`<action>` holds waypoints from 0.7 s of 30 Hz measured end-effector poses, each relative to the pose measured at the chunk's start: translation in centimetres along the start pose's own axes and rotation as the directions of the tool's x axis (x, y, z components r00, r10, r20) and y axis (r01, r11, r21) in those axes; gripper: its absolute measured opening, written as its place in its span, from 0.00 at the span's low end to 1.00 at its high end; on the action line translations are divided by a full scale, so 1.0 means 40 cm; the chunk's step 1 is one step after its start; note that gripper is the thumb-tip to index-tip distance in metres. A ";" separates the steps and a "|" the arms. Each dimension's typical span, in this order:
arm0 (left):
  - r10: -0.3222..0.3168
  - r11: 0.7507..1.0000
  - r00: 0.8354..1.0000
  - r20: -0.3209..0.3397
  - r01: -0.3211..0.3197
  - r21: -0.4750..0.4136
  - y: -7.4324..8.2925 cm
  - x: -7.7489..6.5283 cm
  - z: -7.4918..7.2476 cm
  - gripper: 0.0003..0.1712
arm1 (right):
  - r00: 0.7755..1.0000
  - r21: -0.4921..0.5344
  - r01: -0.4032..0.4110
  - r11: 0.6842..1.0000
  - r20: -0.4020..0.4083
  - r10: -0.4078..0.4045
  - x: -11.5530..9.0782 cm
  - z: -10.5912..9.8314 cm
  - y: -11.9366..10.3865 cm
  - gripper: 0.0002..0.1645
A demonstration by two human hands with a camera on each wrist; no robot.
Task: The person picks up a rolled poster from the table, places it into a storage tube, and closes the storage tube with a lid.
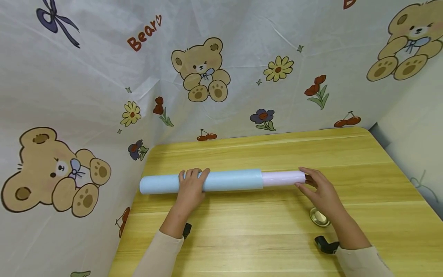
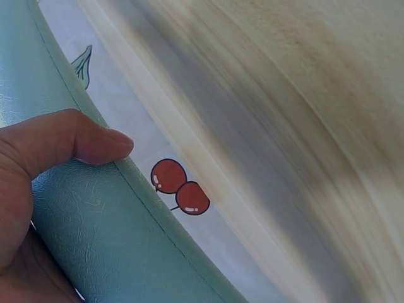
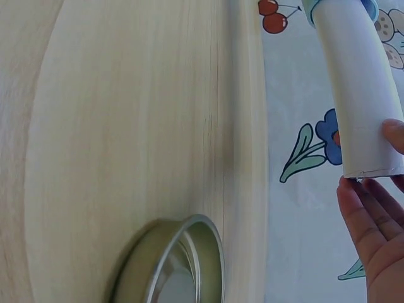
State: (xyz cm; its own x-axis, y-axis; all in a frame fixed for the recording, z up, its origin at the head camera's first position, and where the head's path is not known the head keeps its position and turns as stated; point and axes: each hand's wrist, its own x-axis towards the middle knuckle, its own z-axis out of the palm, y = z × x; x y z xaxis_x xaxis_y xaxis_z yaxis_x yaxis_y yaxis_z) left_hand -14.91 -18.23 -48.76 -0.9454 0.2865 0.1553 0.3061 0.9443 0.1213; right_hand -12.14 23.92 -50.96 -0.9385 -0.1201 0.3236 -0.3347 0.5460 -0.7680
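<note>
A long light blue tube (image 1: 232, 180) lies level across the head view, above the tabletop. A narrower pale lilac tube (image 1: 283, 178) sticks out of its right end and looks almost white in the right wrist view. The left hand (image 1: 191, 189) grips the blue tube left of its middle, its thumb (image 2: 104, 142) pressed along the shiny surface. At the free end of the lilac tube, the right hand (image 1: 322, 192) pinches the rim, with a digit on the side wall and fingertips (image 3: 352, 186) at the end edge. The tubes' insides are hidden.
A round gold-coloured metal lid (image 1: 320, 217) with a raised rim lies on the wooden table (image 1: 249, 227), below the right hand. White cloth (image 1: 242, 23) printed with bears and flowers hangs behind and to the left. Black wrist devices (image 1: 326, 245) sit below both hands.
</note>
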 end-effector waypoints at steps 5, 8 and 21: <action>0.001 1.000 1.000 0.005 -0.001 0.000 0.003 0.000 -0.002 0.48 | 1.000 0.010 0.002 1.000 -0.001 -0.002 -0.001 0.001 -0.008 0.32; 0.003 1.000 1.000 0.002 -0.003 0.002 0.005 0.000 -0.002 0.49 | 1.000 -0.007 0.008 1.000 -0.004 -0.008 -0.001 0.001 -0.008 0.32; 0.014 1.000 1.000 0.006 -0.014 0.004 0.010 0.002 0.000 0.48 | 1.000 -0.038 0.022 0.999 0.006 -0.022 -0.001 0.012 -0.009 0.31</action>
State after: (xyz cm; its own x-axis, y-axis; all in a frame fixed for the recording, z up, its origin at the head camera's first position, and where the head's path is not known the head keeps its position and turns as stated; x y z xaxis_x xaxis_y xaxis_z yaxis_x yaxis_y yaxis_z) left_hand -14.87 -17.82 -48.71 -0.9415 0.3009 0.1515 0.3192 0.9407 0.1152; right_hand -12.02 23.33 -50.95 -0.9314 -0.1372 0.3370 -0.3520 0.5743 -0.7391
